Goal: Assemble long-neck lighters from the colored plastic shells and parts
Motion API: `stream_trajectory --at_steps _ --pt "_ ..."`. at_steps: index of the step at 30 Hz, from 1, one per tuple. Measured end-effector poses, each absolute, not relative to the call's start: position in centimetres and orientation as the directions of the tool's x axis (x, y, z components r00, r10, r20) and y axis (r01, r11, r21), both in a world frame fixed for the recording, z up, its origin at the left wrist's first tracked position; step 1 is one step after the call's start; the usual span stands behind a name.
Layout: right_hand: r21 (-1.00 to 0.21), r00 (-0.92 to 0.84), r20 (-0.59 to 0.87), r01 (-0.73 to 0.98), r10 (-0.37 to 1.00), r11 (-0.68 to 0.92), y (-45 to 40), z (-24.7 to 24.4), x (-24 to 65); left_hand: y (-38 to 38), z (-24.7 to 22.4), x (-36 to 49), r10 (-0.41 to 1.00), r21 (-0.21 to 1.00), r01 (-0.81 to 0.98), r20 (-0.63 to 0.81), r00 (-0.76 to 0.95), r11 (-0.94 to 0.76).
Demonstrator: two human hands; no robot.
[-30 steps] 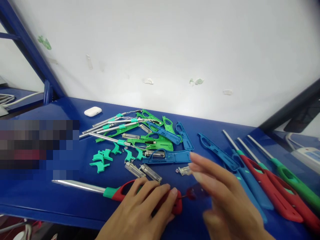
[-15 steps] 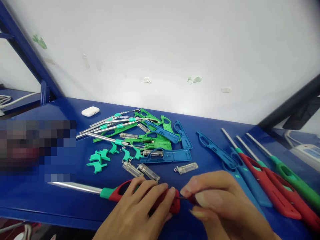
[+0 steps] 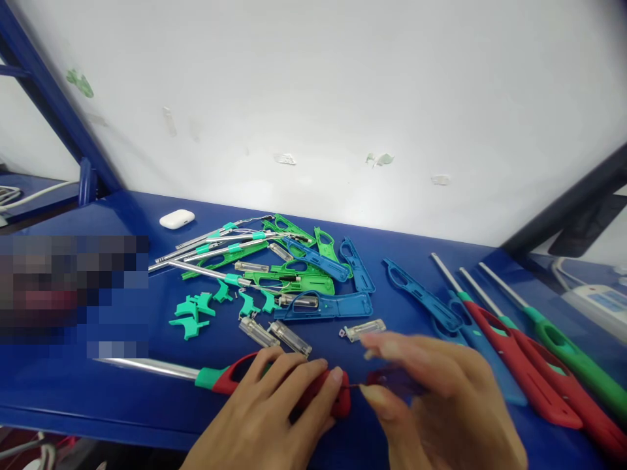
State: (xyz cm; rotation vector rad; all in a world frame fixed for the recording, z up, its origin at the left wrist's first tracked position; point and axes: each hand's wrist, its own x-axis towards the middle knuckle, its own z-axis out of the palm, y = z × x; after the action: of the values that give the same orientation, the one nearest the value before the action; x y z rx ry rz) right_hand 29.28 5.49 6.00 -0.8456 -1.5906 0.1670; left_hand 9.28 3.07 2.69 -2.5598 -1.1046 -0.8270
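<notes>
My left hand [image 3: 274, 408] lies over a red utility lighter [image 3: 223, 384] on the blue table, its fingers closed round the body and pressing it down. The lighter's silver tube and green collar point left. At its right end, a thin shaft meets the red body. This belongs to a small screwdriver with a dark red handle [image 3: 376, 378], mostly hidden by my right hand [image 3: 435, 398]. My right thumb touches it near the shaft; the blurred index finger is raised off the handle. A clear fuel tank [image 3: 365, 329] lies just beyond this hand.
Green triggers [image 3: 191, 307], silver tubes with wires [image 3: 208, 271], green half-shells [image 3: 294, 282] and blue half-shells [image 3: 343, 305] lie mid-table. At right are assembled red lighters [image 3: 519, 372] and a green one [image 3: 578, 352]. A white earbud case [image 3: 177, 219] sits back left.
My right index finger has lifted and spread from the thumb, which has slid toward the shaft. My left hand and the red lighter stay nearly in place.
</notes>
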Motion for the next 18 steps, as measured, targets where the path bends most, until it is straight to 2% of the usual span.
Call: stream_trajectory --at_steps 3,8,10,14,18 --pt "-0.539 -0.075 0.781 0.420 0.621 0.730 5.4 5.9 29.4 3.1 2.5 9.4 0.579 0.004 0.716 0.592 0.561 -0.698" --pt "-0.548 0.106 0.820 0.427 0.562 0.720 4.7 5.7 28.2 3.2 2.6 9.3 0.592 0.015 0.726 0.590 0.548 -0.687" --pt "-0.556 0.116 0.815 0.433 0.568 0.709 4.5 5.6 27.7 3.3 2.8 9.2 0.583 0.016 0.718 0.595 0.553 -0.696" --pt "-0.614 0.088 0.775 0.343 0.626 0.711 4.8 5.8 27.7 3.4 2.9 9.3 0.575 0.010 0.715 0.602 0.554 -0.699" --pt "-0.499 -0.011 0.849 0.316 0.529 0.807 5.6 5.8 28.6 3.5 2.8 9.5 0.593 0.015 0.728 0.593 0.545 -0.685"
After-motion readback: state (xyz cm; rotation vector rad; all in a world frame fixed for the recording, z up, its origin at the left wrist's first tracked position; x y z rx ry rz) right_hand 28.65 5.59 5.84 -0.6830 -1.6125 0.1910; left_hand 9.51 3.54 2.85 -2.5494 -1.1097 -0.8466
